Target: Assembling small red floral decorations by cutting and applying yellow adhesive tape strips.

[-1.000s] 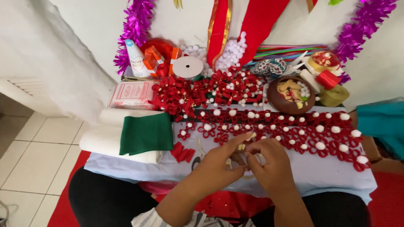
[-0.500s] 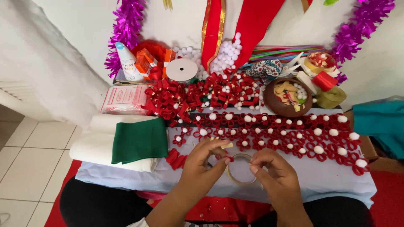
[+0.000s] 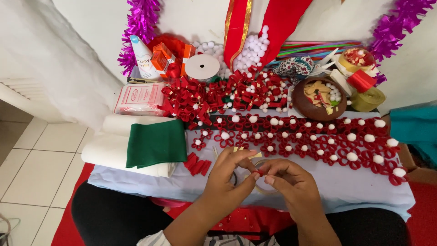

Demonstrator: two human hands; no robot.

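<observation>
Small red piece (image 3: pixel 257 171) pinched between both hands at the near edge of the surface (image 3: pixel 364 191), over a tape ring (image 3: pixel 264 189). Left hand (image 3: pixel 231 175) and right hand (image 3: pixel 287 182) each in a narrow fingertip grip on it. Just far: rows of red flowers (image 3: pixel 318 139) with white pompoms. Left: green felt (image 3: pixel 157 142) on white rolls (image 3: pixel 107 150). Far right: brown bowl (image 3: pixel 300 102) holding scraps and pompoms.
</observation>
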